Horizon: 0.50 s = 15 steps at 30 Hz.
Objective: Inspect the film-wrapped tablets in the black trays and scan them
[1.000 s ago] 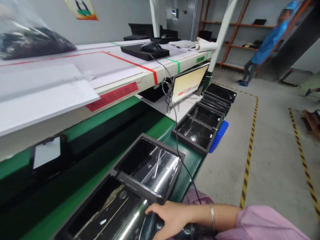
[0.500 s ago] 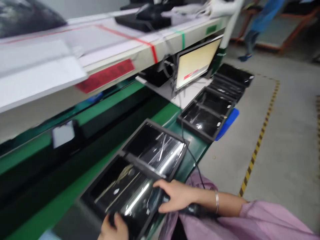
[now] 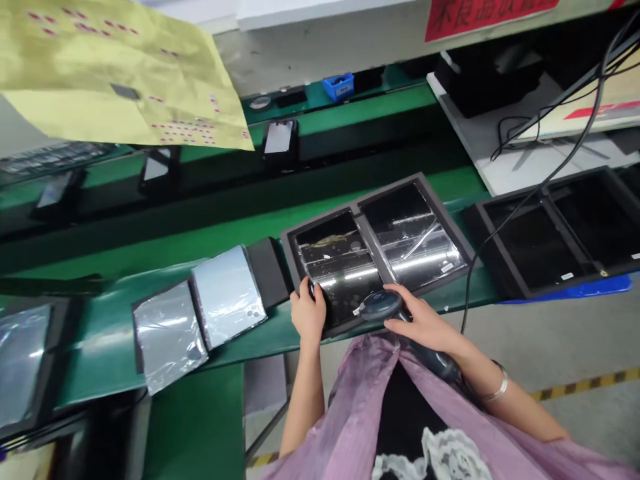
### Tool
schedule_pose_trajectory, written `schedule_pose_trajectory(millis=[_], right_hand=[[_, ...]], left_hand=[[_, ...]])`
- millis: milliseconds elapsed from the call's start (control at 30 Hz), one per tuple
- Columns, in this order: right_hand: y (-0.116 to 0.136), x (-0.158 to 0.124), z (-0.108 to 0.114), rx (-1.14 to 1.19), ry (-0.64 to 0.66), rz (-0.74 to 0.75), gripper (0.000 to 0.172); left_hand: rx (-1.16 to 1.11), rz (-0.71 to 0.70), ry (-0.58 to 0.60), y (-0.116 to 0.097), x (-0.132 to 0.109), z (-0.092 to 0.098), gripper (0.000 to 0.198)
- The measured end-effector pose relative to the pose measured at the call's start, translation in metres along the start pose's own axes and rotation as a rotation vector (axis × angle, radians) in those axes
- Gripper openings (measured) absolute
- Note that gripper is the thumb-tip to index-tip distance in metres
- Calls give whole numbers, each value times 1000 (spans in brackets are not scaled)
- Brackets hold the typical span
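Observation:
A black two-compartment tray (image 3: 373,199) with glossy dark panels lies on the green bench in front of me. My left hand (image 3: 307,312) grips its near left corner, thumb over the rim. My right hand (image 3: 425,323) is closed round a dark handheld scanner (image 3: 383,305), whose head rests at the tray's near edge. The scanner's black cable (image 3: 505,220) runs up to the right.
Two silver-wrapped flat items (image 3: 200,313) lie left of the tray beside a black block (image 3: 267,272). Another black tray (image 3: 555,230) sits on the right over a blue sheet. A yellow sheet (image 3: 115,73) hangs at upper left. Small devices stand along the far belt.
My view has swung left and down from the shelf and aisle to the bench. My left hand has come in and taken the tray's corner; my right hand still holds the scanner.

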State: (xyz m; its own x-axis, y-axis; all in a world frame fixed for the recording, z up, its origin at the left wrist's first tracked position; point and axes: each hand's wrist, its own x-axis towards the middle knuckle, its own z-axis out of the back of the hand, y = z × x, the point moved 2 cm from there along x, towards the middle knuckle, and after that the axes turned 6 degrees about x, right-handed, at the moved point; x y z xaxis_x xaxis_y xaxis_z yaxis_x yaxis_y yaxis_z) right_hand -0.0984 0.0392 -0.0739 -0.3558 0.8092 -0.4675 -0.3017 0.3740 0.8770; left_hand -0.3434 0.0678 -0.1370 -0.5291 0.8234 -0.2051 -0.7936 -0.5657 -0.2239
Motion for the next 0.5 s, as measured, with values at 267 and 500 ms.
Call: schedule_pose_trajectory(millis=[267, 500], right_hand=[[12, 2, -6, -74, -63, 29, 69], [11, 5, -3, -110, -86, 18, 74]], left_hand=[[22, 3, 52, -2, 3, 11, 53], [59, 9, 75, -13, 3, 20, 63]])
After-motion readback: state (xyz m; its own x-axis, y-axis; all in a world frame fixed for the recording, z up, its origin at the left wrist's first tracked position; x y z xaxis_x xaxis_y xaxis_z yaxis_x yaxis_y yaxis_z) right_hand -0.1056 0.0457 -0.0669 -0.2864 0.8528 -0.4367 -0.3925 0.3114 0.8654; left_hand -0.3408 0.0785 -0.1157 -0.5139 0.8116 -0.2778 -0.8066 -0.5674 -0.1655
